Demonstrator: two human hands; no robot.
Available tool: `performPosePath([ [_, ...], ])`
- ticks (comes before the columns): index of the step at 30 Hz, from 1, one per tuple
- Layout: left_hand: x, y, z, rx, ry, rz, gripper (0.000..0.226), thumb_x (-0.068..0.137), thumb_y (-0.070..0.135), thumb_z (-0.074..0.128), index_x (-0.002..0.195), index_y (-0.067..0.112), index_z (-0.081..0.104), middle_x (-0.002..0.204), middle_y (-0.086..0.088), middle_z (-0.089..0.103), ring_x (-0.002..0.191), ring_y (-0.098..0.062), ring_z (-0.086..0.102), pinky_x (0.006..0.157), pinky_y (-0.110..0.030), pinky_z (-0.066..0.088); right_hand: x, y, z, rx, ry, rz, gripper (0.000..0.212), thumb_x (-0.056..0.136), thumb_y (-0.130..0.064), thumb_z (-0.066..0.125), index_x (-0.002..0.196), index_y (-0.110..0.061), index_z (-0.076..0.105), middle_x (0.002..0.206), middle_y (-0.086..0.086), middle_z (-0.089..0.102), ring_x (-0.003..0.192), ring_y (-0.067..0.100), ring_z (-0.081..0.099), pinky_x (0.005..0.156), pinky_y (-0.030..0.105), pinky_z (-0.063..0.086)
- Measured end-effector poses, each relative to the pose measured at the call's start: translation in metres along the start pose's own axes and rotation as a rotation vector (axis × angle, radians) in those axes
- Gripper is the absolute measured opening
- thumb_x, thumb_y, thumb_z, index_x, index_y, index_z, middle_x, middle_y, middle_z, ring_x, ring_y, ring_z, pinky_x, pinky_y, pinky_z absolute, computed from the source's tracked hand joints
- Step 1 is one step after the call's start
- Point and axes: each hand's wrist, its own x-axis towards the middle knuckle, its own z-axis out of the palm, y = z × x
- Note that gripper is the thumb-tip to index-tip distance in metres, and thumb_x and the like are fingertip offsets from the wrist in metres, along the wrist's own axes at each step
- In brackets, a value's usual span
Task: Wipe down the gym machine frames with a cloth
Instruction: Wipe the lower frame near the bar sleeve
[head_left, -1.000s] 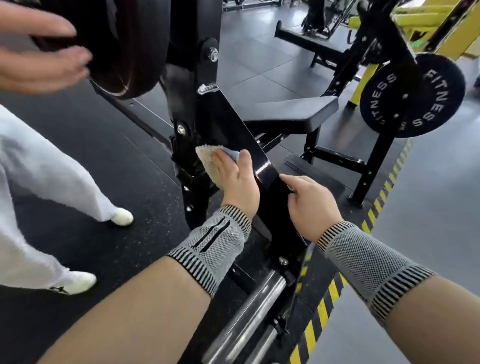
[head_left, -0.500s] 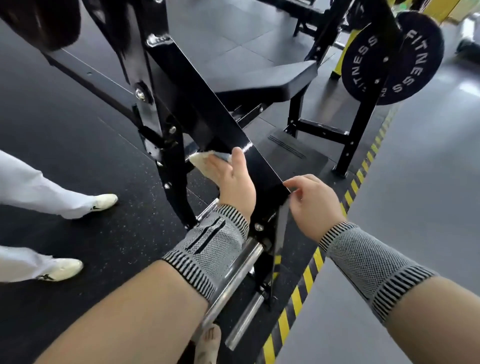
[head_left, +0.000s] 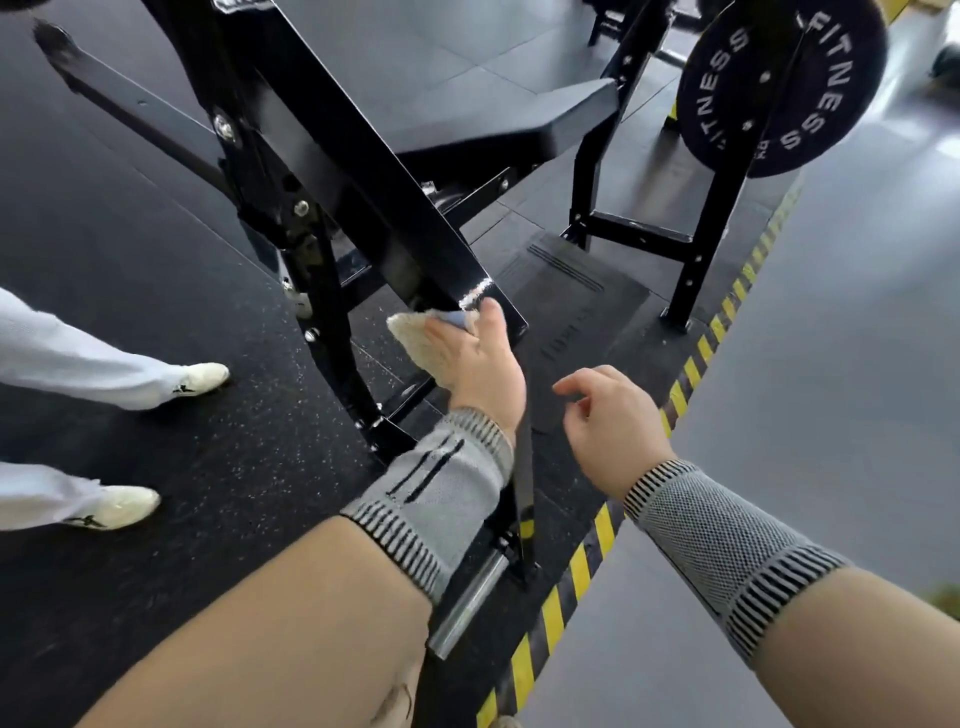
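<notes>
A black gym machine frame (head_left: 363, 171) slopes down from the upper left toward me. My left hand (head_left: 475, 364) presses a beige and blue cloth (head_left: 415, 335) against the left side of the slanted beam near its lower end, thumb hooked over the beam's top edge. My right hand (head_left: 610, 415) hovers just right of the beam with fingers loosely curled, touching nothing. Both wrists wear grey knitted sleeves.
A black padded bench (head_left: 519, 122) stands behind the beam. A black weight plate (head_left: 779, 85) marked FITNESS hangs at the upper right. A chrome bar (head_left: 467, 597) lies low by my left forearm. Another person's white trousers and shoes (head_left: 200, 376) are at the left. Yellow-black floor tape (head_left: 675, 387) runs diagonally.
My left hand has slid the cloth down the slanted beam toward its lower end. My right hand has come off the beam and now hovers beside it.
</notes>
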Motion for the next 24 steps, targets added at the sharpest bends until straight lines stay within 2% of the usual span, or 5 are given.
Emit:
performPosePath([
  [3, -0.038, -0.016, 0.018, 0.070, -0.013, 0.028, 0.083, 0.086, 0.067, 0.047, 0.144, 0.012, 0.027, 0.141, -0.025, 0.041, 0.126, -0.044, 0.046, 0.103, -0.050, 0.042, -0.011, 0.010, 0.006, 0.001, -0.030, 0.015, 0.024, 0.092, -0.012, 0.050, 0.108, -0.019, 0.067, 0.104, -0.007, 0.056, 0.087, 0.013, 0.056, 0.074, 0.020, 0.039],
  [6, -0.019, -0.005, 0.005, -0.110, 0.046, -0.018, 0.064, 0.081, 0.061, 0.050, 0.108, 0.003, 0.050, 0.112, -0.026, 0.053, 0.085, -0.029, 0.058, 0.065, -0.034, 0.055, -0.026, 0.024, 0.007, 0.032, -0.039, 0.016, 0.025, 0.093, -0.012, 0.050, 0.110, -0.017, 0.068, 0.106, -0.003, 0.060, 0.087, 0.016, 0.059, 0.079, 0.026, 0.047],
  [12, -0.018, -0.004, 0.008, 0.058, 0.196, 0.041, 0.026, 0.073, 0.033, 0.057, 0.086, 0.019, 0.039, 0.094, -0.008, 0.051, 0.070, -0.025, 0.057, 0.046, -0.028, 0.048, -0.050, 0.047, 0.014, 0.072, -0.063, 0.066, 0.026, 0.093, -0.013, 0.050, 0.111, -0.018, 0.068, 0.107, -0.003, 0.061, 0.091, 0.016, 0.060, 0.080, 0.022, 0.044],
  [16, -0.046, -0.023, 0.015, 0.205, 0.277, 0.004, 0.015, 0.087, 0.022, 0.047, 0.091, 0.011, 0.055, 0.083, -0.003, 0.061, 0.081, -0.025, 0.063, 0.081, -0.039, 0.055, -0.052, 0.046, 0.021, 0.105, -0.082, 0.050, 0.027, 0.093, -0.013, 0.050, 0.112, -0.018, 0.067, 0.108, -0.002, 0.061, 0.094, 0.017, 0.059, 0.083, 0.023, 0.044],
  [24, -0.077, -0.056, -0.023, 0.017, 0.071, -0.079, 0.022, 0.093, 0.011, 0.054, 0.075, 0.019, 0.062, 0.093, -0.004, 0.069, 0.091, -0.020, 0.066, 0.090, -0.048, 0.055, -0.044, 0.041, 0.026, 0.309, -0.067, 0.117, 0.021, 0.090, -0.013, 0.054, 0.101, -0.023, 0.070, 0.075, -0.016, 0.056, 0.064, 0.002, 0.051, 0.069, 0.019, 0.039],
])
